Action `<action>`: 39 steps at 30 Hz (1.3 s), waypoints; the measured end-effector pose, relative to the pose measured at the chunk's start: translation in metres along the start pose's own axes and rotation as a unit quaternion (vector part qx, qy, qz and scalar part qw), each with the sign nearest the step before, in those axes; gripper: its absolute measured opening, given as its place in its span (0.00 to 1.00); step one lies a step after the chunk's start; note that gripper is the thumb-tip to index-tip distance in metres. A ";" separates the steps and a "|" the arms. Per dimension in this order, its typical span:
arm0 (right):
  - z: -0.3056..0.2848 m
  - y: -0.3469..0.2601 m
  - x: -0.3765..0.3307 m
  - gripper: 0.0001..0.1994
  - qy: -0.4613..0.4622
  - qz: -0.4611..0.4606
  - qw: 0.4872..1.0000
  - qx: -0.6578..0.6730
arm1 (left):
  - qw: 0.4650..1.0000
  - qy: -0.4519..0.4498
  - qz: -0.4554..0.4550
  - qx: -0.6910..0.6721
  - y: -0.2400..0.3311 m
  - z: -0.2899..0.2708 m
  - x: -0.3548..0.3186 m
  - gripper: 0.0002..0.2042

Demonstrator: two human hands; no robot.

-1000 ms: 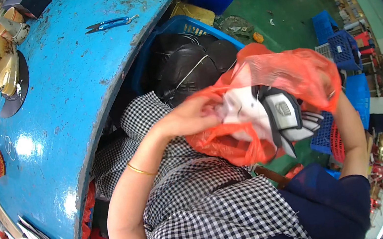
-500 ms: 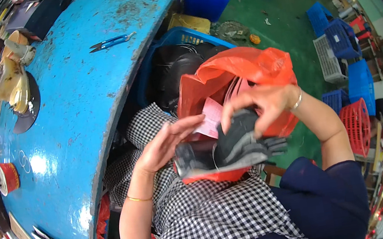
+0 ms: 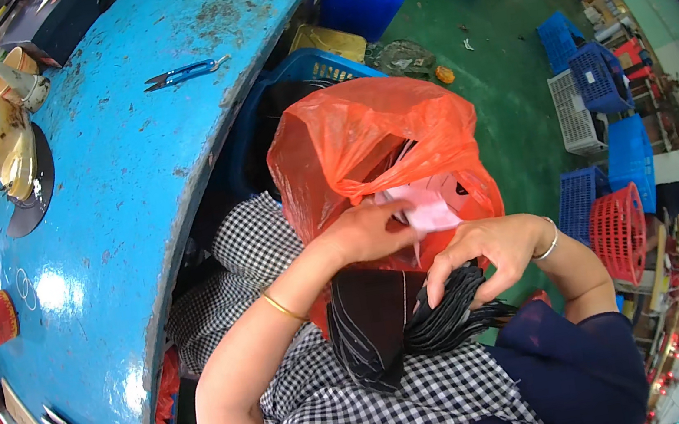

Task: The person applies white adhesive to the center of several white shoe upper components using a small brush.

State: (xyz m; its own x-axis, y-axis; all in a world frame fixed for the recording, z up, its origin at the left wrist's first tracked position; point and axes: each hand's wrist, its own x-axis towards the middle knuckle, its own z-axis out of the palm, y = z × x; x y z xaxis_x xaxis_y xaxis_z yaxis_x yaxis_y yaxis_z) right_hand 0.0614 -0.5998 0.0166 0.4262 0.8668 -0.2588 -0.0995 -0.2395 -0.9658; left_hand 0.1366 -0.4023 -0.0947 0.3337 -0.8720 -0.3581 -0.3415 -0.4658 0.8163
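Blue table beside, orange bag, hands gripping black pieces

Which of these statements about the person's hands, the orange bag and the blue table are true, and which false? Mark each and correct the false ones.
1. The left hand reaches into the orange plastic bag. True.
2. The right hand holds a pair of scissors. False: it grips a stack of black flat pieces.
3. Blue-handled snips lie on the blue table. True.
4. The bag sits on the table. False: it is over the person's lap, beside the table.
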 end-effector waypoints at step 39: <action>-0.026 0.022 0.034 0.40 0.065 0.031 0.980 0.186 | 0.932 0.143 0.254 -0.215 -0.066 0.018 -0.110 0.32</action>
State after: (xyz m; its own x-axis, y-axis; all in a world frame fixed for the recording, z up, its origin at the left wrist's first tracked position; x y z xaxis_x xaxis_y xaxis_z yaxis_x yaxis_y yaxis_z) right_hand 0.0967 -0.5871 -0.0131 0.5177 0.7865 -0.3366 -0.4396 -0.0930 -0.8934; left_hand 0.1063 -0.2782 -0.1175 0.4669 -0.8593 0.2088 -0.1552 0.1528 0.9760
